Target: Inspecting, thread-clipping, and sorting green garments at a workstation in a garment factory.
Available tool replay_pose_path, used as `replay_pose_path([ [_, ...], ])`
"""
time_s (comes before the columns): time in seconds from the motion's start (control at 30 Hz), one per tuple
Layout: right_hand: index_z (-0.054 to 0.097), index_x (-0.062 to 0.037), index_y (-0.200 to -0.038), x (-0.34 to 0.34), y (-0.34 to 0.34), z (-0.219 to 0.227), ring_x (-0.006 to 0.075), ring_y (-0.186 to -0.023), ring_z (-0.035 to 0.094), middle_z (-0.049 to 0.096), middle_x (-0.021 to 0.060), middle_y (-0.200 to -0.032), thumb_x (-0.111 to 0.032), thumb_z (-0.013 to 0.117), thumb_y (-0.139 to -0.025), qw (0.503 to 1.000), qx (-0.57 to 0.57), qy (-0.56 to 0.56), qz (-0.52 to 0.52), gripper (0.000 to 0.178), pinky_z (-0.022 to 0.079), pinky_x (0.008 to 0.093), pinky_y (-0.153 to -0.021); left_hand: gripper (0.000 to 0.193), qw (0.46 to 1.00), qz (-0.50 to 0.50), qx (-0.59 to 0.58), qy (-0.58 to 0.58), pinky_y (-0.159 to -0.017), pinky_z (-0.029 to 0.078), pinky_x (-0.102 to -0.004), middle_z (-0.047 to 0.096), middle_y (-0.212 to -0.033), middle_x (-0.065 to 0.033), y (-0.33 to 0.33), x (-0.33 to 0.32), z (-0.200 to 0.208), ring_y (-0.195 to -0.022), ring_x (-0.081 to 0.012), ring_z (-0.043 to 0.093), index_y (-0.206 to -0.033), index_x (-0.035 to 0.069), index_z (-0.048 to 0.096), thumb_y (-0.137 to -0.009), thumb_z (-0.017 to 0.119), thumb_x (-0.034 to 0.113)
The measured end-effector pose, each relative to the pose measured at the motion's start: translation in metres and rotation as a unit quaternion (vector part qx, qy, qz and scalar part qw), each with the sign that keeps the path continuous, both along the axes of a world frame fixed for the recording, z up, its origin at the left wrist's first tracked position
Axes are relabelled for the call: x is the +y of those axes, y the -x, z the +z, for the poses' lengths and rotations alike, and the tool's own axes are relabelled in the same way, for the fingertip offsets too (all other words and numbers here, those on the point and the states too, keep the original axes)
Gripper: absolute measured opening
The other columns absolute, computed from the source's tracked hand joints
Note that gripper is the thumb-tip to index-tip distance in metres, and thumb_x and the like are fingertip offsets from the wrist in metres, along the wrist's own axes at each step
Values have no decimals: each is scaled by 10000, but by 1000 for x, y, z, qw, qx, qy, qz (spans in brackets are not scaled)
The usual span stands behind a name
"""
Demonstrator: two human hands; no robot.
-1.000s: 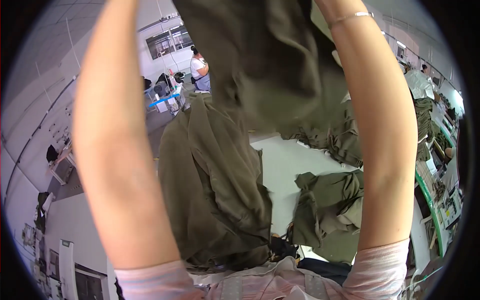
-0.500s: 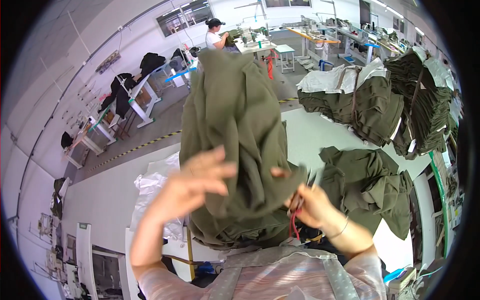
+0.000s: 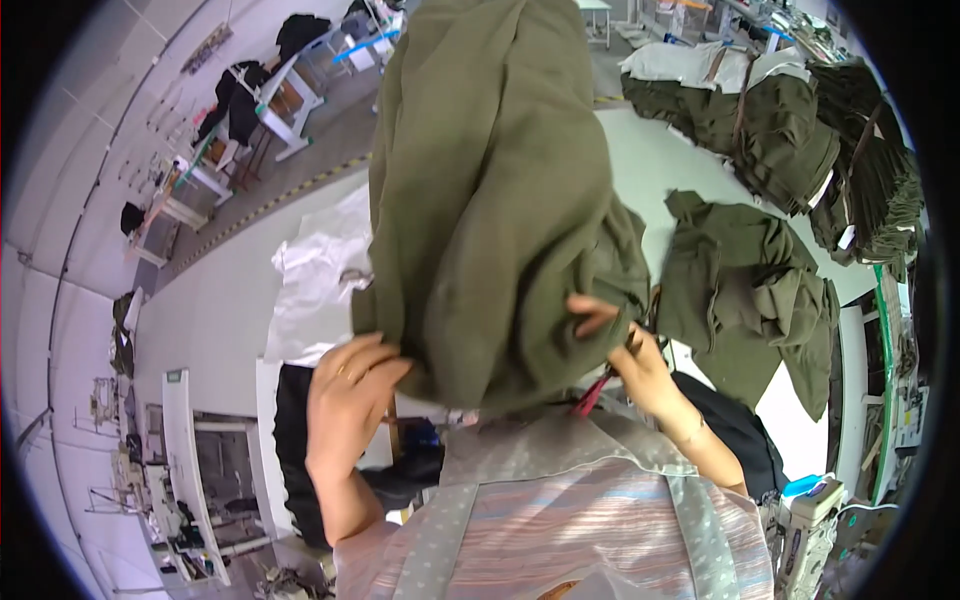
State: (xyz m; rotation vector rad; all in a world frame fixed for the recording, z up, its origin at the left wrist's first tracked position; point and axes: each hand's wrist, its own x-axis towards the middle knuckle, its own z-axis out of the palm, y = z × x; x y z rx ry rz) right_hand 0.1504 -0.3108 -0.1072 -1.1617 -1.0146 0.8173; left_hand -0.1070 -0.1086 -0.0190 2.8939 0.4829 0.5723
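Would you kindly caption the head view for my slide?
Left hand and right hand at the edge of an olive-green cloth garment.

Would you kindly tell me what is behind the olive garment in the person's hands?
Past the olive garment, a crumpled white sheet shows at left and the pale table at right; whatever lies directly behind it is covered.

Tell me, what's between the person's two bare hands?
In the head view, large draped olive-green cloth lies between the bare left hand and the bare right hand.
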Motion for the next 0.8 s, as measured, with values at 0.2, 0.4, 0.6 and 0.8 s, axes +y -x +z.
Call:
replay_pose_path([
  [0.2,533,13,-1128,-15,6,-27,115,-824,576,489,80,-1306,-132,440,-964,977,-85,59,-188,238,455,213,-713,268,998,-54,-41,-17,-972,335,-480,563,-1118,-37,-14,-33,-45,-1103,-250,514,-932,103,623,-668,666,74],
  [0.4,487,-8,-1172,-48,7,-59,58,-466,467,617,58,-925,-303,396,-1006,964,61,106,-237,350,365,180,-436,196,994,-73,-60,-47,-961,345,-463,571,-982,-26,-36,-40,-69,-999,-222,529,-867,102,600,-687,668,66],
  [0.6,344,-52,-1292,-51,47,-35,63,-464,465,581,27,-724,-362,405,-991,993,58,24,-101,436,357,195,-429,155,982,-158,-94,-39,-793,429,-383,588,-835,-17,-71,-25,-62,-814,-221,566,-828,76,611,-702,699,88],
  [0.8,390,-81,-1289,-27,70,2,83,-532,534,589,44,-743,-110,664,-845,954,-219,59,-197,522,405,208,-455,178,968,-202,-144,32,-706,448,-354,593,-838,-13,-55,-32,-57,-729,-231,565,-857,71,632,-696,706,72],
])
